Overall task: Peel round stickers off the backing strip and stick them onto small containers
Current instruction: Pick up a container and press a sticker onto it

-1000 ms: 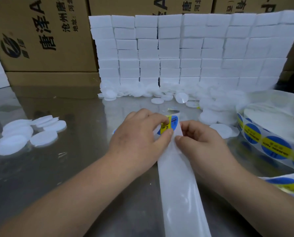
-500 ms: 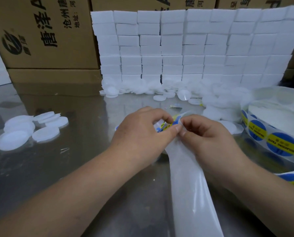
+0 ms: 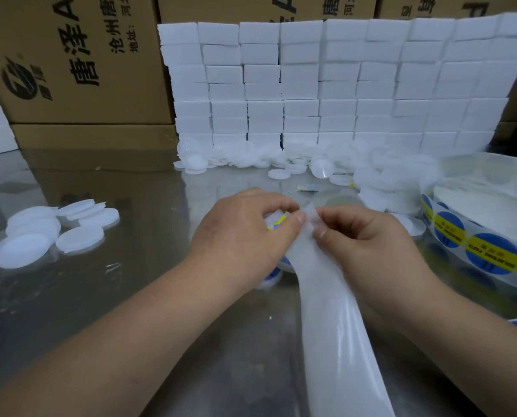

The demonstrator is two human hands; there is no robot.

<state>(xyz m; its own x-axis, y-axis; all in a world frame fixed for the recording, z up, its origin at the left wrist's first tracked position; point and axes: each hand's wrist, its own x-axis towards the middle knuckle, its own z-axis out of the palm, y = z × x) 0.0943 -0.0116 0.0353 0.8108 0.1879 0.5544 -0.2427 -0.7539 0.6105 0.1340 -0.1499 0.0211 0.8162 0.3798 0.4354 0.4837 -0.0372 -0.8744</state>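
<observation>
Shut in at the back by cardboard boxes [image 3: 70, 55] and a wall of white blocks [image 3: 341, 85]; open steel table [image 3: 130, 311] on the left as far as a small pile of white round containers [image 3: 40, 233]; sticker roll [image 3: 477, 251] crowding the right. Backing strip [image 3: 335, 326] rising from the near edge between the hands. Right hand [image 3: 368, 242] curled, pinching the strip's top end; left hand [image 3: 245, 236] curled just beside it, holding a blue-and-yellow sticker [image 3: 277, 221], mostly hidden

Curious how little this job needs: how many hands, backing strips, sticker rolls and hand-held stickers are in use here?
hands: 2, left hand and right hand
backing strip: 1
sticker roll: 1
round sticker in left hand: 1
Total: 5
</observation>
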